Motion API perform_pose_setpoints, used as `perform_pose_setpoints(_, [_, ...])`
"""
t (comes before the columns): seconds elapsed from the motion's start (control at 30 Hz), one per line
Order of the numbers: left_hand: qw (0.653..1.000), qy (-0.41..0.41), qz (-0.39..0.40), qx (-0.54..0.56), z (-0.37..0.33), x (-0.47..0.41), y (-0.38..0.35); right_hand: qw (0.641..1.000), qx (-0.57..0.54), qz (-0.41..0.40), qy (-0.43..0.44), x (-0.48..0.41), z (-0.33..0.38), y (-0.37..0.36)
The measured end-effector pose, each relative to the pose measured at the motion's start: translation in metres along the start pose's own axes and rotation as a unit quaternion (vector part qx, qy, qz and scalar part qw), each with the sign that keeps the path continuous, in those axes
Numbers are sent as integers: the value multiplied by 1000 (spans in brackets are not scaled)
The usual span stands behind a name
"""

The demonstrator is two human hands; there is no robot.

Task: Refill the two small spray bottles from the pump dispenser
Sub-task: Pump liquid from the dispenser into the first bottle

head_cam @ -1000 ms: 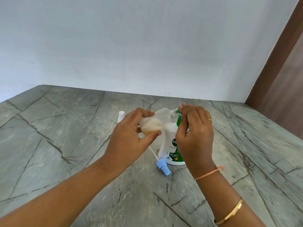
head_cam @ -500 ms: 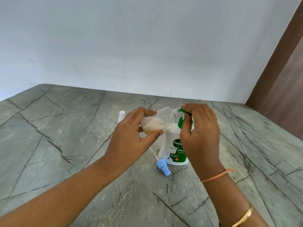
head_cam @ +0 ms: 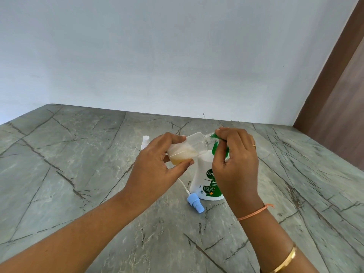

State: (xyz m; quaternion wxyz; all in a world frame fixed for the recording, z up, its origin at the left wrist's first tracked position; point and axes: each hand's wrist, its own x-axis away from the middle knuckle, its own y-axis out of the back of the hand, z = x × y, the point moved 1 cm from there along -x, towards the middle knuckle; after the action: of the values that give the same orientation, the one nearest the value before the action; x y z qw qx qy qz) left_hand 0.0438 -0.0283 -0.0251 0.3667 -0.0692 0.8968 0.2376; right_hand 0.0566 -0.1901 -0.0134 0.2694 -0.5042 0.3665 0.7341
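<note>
Holding a small clear spray bottle (head_cam: 189, 148) tilted on its side, the left hand (head_cam: 157, 170) has its grip closed round the base, thumb beneath. Yellowish liquid lies pooled at the held end. Bottle mouth meets the green nozzle (head_cam: 216, 137) of the white pump dispenser (head_cam: 204, 182), which stands on the grey veined desk (head_cam: 69, 174). Right hand (head_cam: 236, 164) is curled over the pump head, fingers closed on it. A blue spray cap (head_cam: 195, 202) with tube lies loose beside the dispenser; a second white-topped bottle (head_cam: 145, 142) stands behind the left hand, mostly hidden.

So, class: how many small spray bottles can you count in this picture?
2. One clear bottle tilted in the left hand; one white-capped bottle standing behind that hand, mostly hidden.
</note>
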Motion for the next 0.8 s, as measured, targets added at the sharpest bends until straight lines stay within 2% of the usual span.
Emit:
perform_pose_setpoints(0.3, [1000,0,-3,5,-4,-1,1,999,-1,38,-22,-12,4,10])
perform_pose_setpoints(0.6, [1000,2,9,-5,3,1,0,1000,-15,5,-8,0,2,-4])
perform_pose_setpoints(0.8, [1000,2,16,-17,3,0,0,1000,-6,17,-6,1,1,-3])
